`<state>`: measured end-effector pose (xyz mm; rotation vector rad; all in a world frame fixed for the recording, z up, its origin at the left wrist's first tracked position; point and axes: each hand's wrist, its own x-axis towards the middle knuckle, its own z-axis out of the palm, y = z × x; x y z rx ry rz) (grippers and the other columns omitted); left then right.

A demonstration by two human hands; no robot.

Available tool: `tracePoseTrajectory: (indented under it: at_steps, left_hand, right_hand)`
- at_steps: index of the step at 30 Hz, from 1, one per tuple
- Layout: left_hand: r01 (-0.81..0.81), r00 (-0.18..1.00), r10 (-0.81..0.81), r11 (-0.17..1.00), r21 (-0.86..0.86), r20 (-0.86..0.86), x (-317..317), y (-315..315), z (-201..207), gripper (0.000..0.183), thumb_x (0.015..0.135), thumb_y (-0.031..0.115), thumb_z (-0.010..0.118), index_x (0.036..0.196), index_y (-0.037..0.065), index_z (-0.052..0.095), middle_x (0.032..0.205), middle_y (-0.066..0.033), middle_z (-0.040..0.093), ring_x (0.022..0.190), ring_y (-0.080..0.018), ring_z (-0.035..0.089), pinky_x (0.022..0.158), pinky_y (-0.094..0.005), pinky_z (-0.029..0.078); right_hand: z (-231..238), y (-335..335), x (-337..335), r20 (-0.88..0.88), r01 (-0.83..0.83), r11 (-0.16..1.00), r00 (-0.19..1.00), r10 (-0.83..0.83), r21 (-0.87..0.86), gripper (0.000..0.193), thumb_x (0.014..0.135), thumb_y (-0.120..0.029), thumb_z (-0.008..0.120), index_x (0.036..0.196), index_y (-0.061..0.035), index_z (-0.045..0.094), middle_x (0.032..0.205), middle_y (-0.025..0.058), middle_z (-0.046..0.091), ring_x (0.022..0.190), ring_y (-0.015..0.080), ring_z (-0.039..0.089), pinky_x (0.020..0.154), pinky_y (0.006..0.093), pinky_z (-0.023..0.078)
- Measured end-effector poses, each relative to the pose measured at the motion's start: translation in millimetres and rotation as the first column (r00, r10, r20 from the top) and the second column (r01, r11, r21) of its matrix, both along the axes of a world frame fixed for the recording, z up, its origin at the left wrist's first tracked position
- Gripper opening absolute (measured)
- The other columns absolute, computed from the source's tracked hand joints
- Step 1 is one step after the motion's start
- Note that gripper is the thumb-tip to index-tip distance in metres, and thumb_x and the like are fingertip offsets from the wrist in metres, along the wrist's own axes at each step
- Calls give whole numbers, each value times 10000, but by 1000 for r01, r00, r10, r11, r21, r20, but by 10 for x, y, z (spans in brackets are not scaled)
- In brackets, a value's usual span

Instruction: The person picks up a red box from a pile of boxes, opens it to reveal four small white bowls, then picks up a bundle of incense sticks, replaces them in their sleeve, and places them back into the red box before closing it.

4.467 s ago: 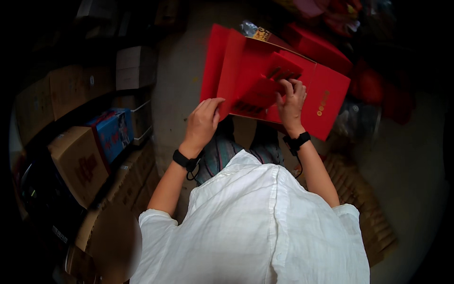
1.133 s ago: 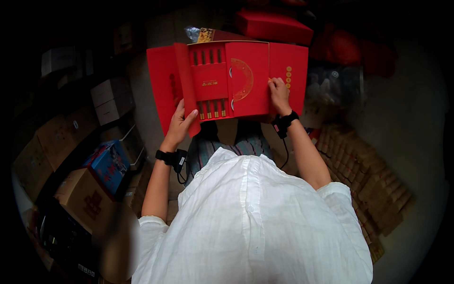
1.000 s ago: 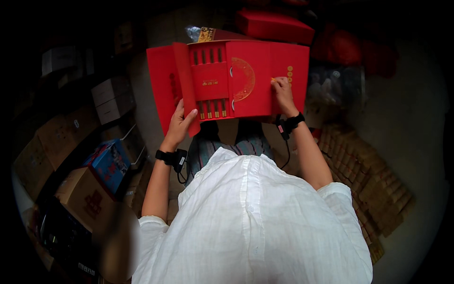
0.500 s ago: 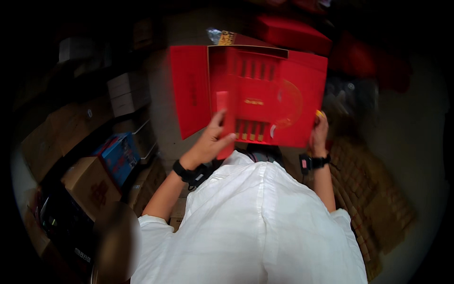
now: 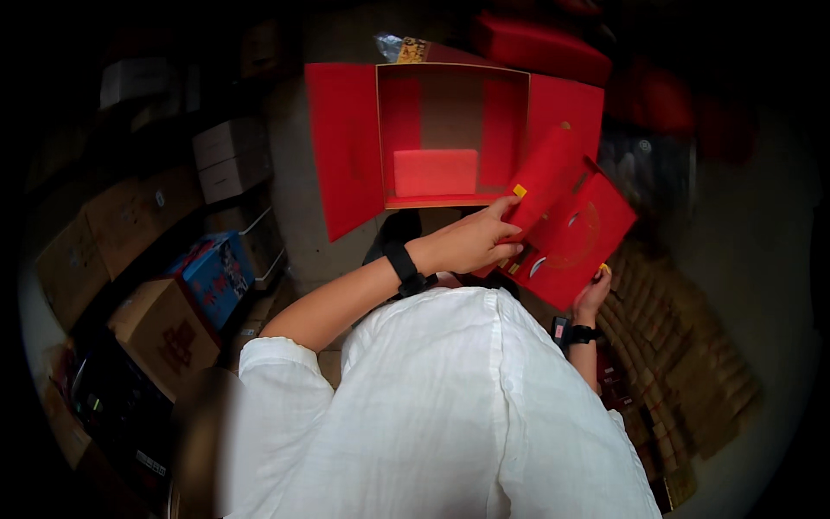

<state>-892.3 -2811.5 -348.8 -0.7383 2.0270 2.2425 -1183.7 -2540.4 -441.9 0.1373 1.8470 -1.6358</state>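
A red cardboard insert (image 5: pixel 566 246) with cut-out slots and a gold ring print is tilted in front of me, at the right. My left hand (image 5: pixel 484 238) reaches across and grips its left part, thumb and fingers closed on the card. At the lower right corner, my right hand (image 5: pixel 592 296) pinches the same insert. Small yellow patches show at the fingertips of both hands. Beyond stands a red box (image 5: pixel 341 156) with its two side flaps spread. Inside it, a pink block (image 5: pixel 435 173) rests at the near edge; the insert covers part of the right flap.
Cartons (image 5: pixel 164 333) and a blue printed box (image 5: pixel 216 268) are stacked at my left, with white boxes (image 5: pixel 229 164) farther back. A red case (image 5: pixel 540 52) lies behind the open box. Flattened brown cardboard (image 5: pixel 683 372) spreads at the right.
The insert has moved from over the open box toward the right and nearer me, turning on a slant. The box's inside and the pink block now show. My left hand has crossed rightward.
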Motion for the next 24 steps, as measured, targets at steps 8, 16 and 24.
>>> tracePoseTrajectory:
  at_steps: [8,16,24]
  left_hand:
    - [-54,998,56,991,-125,13,30,205,-31,281,993,246,587,1028,-21,669,1545,-286,254,1312,-420,462,1069,-428,413]
    - [87,987,-44,953,-289,153,-10,490,-76,278,968,270,610,1072,14,634,1540,-305,258,1364,-451,388,1088,-459,404]
    - [-205,974,219,960,-189,59,42,409,-396,578,897,412,707,1272,25,499,1492,-275,336,1385,-432,362,1107,-474,382]
  right_hand:
    - [53,-57,62,-29,-65,997,998,64,-38,221,1049,-150,409,839,-99,453,815,-24,420,783,102,430,790,255,383]
    - [87,-12,71,-81,-103,995,992,101,-20,209,1030,-162,490,825,-125,511,790,-38,465,765,94,451,762,240,376]
    - [-9,30,51,-92,-48,998,994,51,35,235,1038,-172,484,813,-109,511,778,-34,461,751,95,447,744,245,370]
